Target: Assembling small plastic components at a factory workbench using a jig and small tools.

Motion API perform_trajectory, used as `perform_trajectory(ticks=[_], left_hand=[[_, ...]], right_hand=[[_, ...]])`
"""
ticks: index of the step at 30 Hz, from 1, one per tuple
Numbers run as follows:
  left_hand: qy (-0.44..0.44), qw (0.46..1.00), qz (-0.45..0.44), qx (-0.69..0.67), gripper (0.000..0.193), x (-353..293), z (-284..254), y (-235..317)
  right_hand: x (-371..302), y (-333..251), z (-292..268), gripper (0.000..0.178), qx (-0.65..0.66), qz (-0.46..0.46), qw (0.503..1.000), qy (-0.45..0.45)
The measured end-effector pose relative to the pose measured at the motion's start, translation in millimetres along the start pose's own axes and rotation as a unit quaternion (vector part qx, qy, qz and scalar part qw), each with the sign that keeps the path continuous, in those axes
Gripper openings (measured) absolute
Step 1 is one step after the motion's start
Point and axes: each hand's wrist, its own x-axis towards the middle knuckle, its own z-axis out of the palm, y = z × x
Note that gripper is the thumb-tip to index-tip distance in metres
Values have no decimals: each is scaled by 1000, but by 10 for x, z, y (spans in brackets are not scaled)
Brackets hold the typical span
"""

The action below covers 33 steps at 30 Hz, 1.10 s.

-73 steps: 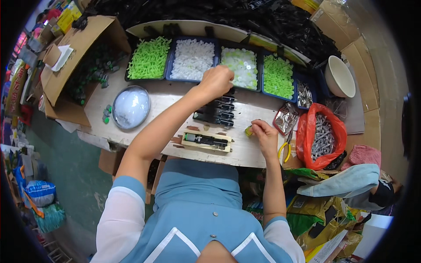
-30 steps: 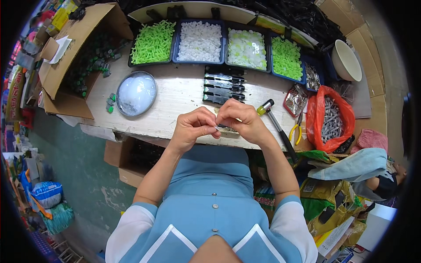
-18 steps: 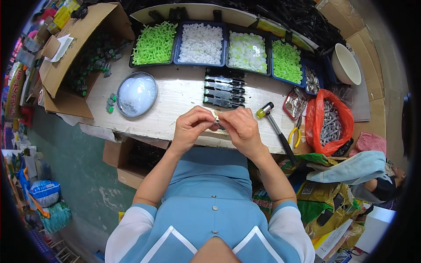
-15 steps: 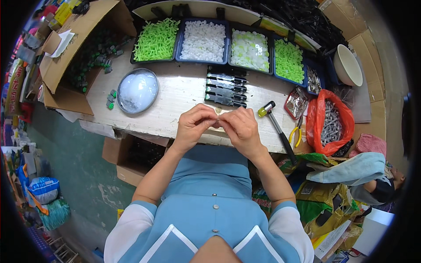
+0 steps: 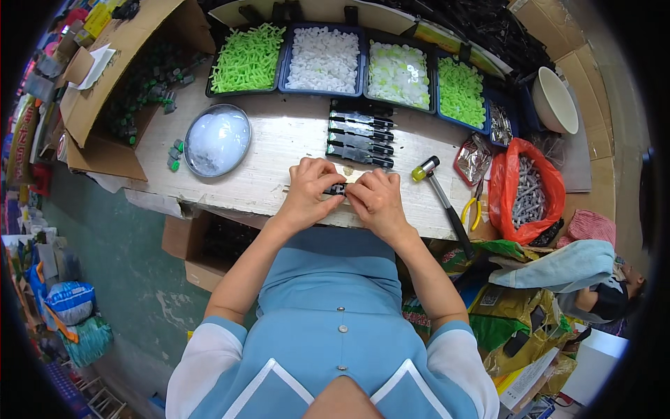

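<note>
A small black plastic part (image 5: 337,188) lies between my hands at the front of the table, mostly covered by fingers. My left hand (image 5: 308,192) grips its left end between thumb and fingers. On the other end, my right hand (image 5: 377,201) is closed with thumb and fingertips pinched; anything small in that pinch is hidden. Just beyond the hands, several long black plastic parts (image 5: 359,146) with green bits at their left ends lie side by side in a row.
Blue trays of green pegs (image 5: 248,61), white pieces (image 5: 324,63), pale caps (image 5: 398,77) and green pieces (image 5: 460,91) line the back. A round dish (image 5: 218,140) stands left. To the right are a hammer (image 5: 440,192), yellow-handled pliers (image 5: 476,209) and a red bag (image 5: 499,199) of grey parts.
My hands have come apart slightly and lowered over the table front. A black plastic part now shows between them, where earlier the fingertips met around something tiny.
</note>
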Motion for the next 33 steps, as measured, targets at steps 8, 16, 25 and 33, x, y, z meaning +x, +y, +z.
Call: perform_trajectory(ticks=[8,16,25,33], left_hand=[[-111,989,18,101,19,256,-75,143],[-285,935,89,192,23,962,-75,448],[-80,925,178,326,9,2629,1267,625],[-142,924,183,305,10,2796,1384,643]], right_hand=[[-62,98,-185,12,59,18,998,-1],[-318,1041,-871,10,-14,170,978,124],[-479,1794,-1137,15,-302,328,895,5],[-481,1891,-1045,10,-281,295,911,68]])
